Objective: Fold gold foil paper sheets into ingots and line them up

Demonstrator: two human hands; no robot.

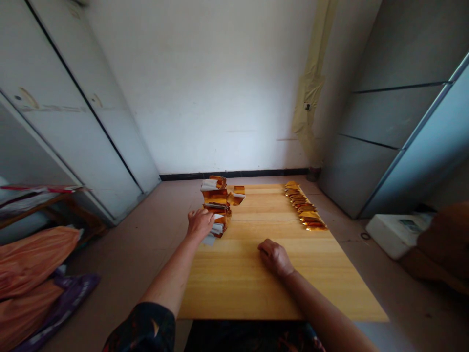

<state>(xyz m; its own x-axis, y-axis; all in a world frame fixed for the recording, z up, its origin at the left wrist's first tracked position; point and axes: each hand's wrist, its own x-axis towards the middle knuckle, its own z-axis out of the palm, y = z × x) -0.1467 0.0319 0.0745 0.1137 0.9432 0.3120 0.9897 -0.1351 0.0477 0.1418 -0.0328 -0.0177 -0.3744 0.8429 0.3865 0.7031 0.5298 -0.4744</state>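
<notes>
Right hand (275, 257) on wooden worktop (234, 288), grip loosely closed, empty. Left hand (200, 225) touching near end of one gold-foil stack (216, 208), hold unclear. One loose gold piece (237, 195) just beside stack. One row of folded gold pieces (304, 208) farther right, count unclear. Two orange sacks (29, 278) on floor, left. One white wardrobe (76, 107) left, one grey cabinet (395, 127) right. White wall (198, 88) beyond.

White double-door cabinet (76, 112) stands on the left, low wooden shelf (29, 208) beside it, orange sacks (29, 278) and a purple bag (69, 303) on the floor below. Back wall (198, 83) has black skirting (234, 174) and a beige sheet (309, 93) hanging. Right side: tall grey cabinet (395, 132), white box (397, 234), brown cloth (445, 239).
</notes>
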